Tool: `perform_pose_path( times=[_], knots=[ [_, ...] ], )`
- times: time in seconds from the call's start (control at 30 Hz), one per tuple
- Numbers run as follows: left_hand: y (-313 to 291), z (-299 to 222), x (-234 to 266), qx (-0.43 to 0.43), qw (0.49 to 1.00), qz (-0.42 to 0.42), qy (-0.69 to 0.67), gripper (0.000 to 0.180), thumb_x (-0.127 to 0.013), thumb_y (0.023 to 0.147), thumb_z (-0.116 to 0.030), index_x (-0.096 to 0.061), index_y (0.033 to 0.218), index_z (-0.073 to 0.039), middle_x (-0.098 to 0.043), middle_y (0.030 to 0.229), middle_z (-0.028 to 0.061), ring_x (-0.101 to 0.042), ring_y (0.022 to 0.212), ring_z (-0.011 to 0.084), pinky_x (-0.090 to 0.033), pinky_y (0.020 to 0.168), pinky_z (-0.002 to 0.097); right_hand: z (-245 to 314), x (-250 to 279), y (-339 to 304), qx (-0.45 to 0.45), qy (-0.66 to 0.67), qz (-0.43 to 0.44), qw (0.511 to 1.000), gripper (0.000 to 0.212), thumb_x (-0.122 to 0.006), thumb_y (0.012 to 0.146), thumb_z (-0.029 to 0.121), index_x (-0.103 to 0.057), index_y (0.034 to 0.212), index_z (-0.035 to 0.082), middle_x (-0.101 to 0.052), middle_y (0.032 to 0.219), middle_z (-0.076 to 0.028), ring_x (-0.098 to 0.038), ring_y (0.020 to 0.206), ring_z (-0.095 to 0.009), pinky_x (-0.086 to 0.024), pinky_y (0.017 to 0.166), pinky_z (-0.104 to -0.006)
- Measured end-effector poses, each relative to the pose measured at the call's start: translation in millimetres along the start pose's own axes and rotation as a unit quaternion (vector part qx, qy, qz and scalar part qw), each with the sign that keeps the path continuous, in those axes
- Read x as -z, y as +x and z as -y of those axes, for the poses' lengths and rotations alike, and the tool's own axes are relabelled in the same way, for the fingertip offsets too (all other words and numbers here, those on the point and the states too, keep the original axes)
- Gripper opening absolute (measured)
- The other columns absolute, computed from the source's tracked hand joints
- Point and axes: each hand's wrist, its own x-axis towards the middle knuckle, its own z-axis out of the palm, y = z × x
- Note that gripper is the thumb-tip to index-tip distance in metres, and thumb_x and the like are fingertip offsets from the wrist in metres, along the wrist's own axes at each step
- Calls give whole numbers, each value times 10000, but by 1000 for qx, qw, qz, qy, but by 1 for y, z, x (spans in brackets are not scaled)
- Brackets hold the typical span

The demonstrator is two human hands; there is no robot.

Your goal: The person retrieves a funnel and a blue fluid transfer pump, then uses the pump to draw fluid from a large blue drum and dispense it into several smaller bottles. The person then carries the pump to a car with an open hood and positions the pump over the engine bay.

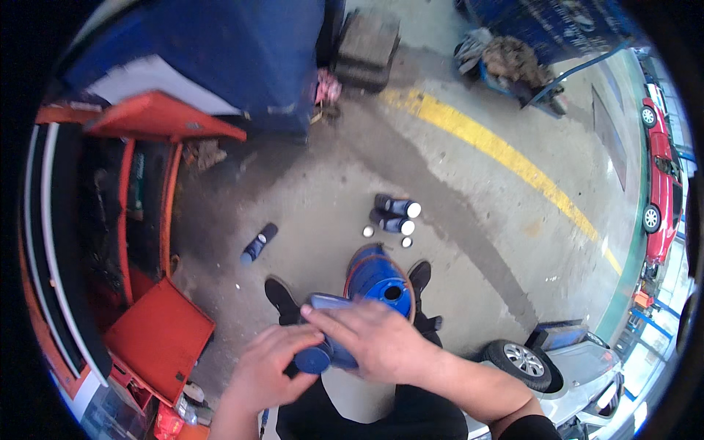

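Close in front of my body I hold a dark blue plastic bottle (343, 356) with a round blue cap (313, 360). The thumb and fingers of my left hand (268, 367) curl around its capped end. Across the bottle lies my right hand (385, 341), gripping its body; the hands hide much of its shape. Just beyond them, between my shoes, stands a blue drum (374, 273) with a dark round opening in its top.
Two dark bottles (392, 221) with white ends lie beyond the drum, near two small white caps (368, 232). Another dark bottle (259, 244) lies left. An orange-red cart (161, 341) stands left, a silver car's wheel (522, 364) right. A yellow line (499, 147) crosses the floor.
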Motion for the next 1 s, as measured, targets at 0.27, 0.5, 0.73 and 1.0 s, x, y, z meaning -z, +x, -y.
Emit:
perform_pose_path(
  times=[0.27, 0.5, 0.73, 1.0],
  knots=[
    [-23, -118, -60, 90, 819, -177, -539, 1321, -1076, 778, -411, -299, 1798, -92, -410, 1796, 164, -467, 1623, 316, -434, 1306, 499, 55, 125, -145, -133, 352, -225, 899, 711, -951, 951, 163, -609, 1561, 37, -806, 1329, -102, -772, 1221, -191, -613, 1093, -377],
    [-60, -242, -106, 20, 792, -332, -512, 883, -1046, 847, -231, -504, 1528, -83, -693, 1440, 120, -700, 1345, 287, -565, 1180, 455, 75, 174, -234, -47, 293, -187, 936, 504, -762, 1130, 322, -633, 1547, 71, -677, 1354, -67, -666, 1220, -184, -549, 1090, -360],
    [-136, -379, -18, -255, 903, -298, 173, 333, -834, 835, -145, -720, 1147, -135, -720, 1295, 104, -687, 1238, 342, -560, 1151, 577, 72, 213, -256, -280, 471, 7, 836, 830, -375, 1139, 837, -743, 1260, 102, -597, 750, 1, -558, 631, -103, -439, 573, -283],
    [-213, -446, -1, -387, 801, -222, 399, 386, -831, 824, -218, -679, 1180, -204, -736, 1289, 56, -700, 1222, 311, -584, 1134, 557, 120, 189, -261, -241, 498, 115, 825, 485, -518, 1191, 523, -752, 1151, 100, -539, 643, -4, -385, 488, -128, -306, 490, -292]
  ],
)
